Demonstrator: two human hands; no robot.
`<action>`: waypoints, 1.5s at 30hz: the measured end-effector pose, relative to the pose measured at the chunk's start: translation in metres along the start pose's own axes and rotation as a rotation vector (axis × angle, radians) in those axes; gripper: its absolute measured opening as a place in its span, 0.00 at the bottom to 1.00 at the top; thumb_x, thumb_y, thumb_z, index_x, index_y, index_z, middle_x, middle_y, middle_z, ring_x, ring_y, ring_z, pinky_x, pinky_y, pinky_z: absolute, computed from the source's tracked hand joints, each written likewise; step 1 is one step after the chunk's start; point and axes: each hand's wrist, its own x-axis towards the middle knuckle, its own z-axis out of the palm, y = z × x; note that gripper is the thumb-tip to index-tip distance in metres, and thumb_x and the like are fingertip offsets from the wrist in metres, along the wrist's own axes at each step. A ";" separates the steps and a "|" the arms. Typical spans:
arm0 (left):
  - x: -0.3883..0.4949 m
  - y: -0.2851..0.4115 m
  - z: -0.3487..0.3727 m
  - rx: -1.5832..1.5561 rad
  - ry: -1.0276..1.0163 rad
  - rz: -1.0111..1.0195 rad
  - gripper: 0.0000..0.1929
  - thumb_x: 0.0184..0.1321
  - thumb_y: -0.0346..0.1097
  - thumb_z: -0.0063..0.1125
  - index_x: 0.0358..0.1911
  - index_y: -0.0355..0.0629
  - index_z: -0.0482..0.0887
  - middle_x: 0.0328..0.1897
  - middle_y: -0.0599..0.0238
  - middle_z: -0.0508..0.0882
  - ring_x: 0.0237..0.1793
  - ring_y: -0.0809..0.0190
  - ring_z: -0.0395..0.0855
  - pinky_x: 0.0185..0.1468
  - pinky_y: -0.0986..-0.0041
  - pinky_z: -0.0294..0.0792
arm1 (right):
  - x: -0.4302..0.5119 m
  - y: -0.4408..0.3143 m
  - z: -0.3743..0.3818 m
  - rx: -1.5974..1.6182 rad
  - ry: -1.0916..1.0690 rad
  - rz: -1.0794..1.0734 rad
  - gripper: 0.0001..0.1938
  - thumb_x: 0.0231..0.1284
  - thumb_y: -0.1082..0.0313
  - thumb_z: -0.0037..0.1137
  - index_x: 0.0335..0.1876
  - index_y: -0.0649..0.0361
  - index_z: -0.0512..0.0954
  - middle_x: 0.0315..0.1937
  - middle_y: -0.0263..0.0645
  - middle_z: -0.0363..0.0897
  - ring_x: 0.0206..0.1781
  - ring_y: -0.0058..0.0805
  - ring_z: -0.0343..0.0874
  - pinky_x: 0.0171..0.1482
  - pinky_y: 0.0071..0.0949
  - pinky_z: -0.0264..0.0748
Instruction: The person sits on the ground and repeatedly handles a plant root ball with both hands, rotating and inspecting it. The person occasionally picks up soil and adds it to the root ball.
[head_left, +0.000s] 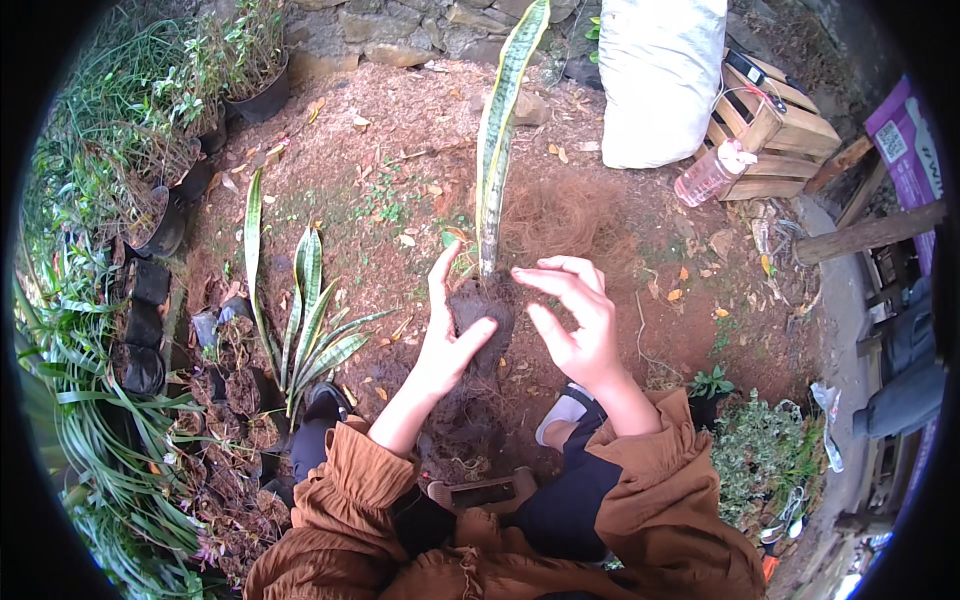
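A tall snake plant (500, 135) with yellow-edged, mottled leaves stands upright in front of me. Dark soil and fibrous roots form its root ball (480, 309). My left hand (450, 330) cups that ball from the left, its thumb laid across the near side. On the other side is my right hand (574, 315), held with its fingers apart and curved; the index fingertip is close to the top of the soil, and whether it touches is unclear. Below the hands lies a heap of dark, fibrous soil (461, 431) between my feet.
More snake plants (307, 300) stand at left, near black plant bags (146, 322) and potted plants (259, 94). Brown fibre (562, 214) lies on the ground ahead. At upper right are a white sack (660, 82), a wooden crate (787, 139) and a pink bottle (712, 176).
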 end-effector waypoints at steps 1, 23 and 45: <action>-0.003 0.002 0.003 0.032 0.011 0.018 0.45 0.59 0.37 0.65 0.75 0.43 0.49 0.71 0.56 0.62 0.67 0.60 0.65 0.69 0.63 0.60 | -0.001 0.000 0.000 -0.040 -0.009 -0.004 0.14 0.57 0.64 0.61 0.49 0.52 0.83 0.50 0.30 0.85 0.58 0.33 0.75 0.64 0.36 0.60; -0.013 0.008 0.001 1.261 0.088 0.259 0.48 0.47 0.39 0.72 0.73 0.43 0.55 0.59 0.47 0.72 0.57 0.45 0.75 0.54 0.60 0.75 | -0.017 -0.008 0.047 -0.024 0.113 0.267 0.12 0.49 0.66 0.70 0.37 0.63 0.82 0.48 0.42 0.83 0.54 0.39 0.77 0.58 0.38 0.72; -0.003 0.011 -0.019 0.839 0.181 -0.081 0.41 0.53 0.39 0.70 0.69 0.38 0.61 0.60 0.46 0.74 0.61 0.45 0.75 0.63 0.59 0.68 | 0.013 -0.007 0.034 -0.157 -0.223 0.107 0.15 0.54 0.48 0.65 0.46 0.40 0.86 0.68 0.39 0.66 0.71 0.43 0.58 0.67 0.51 0.45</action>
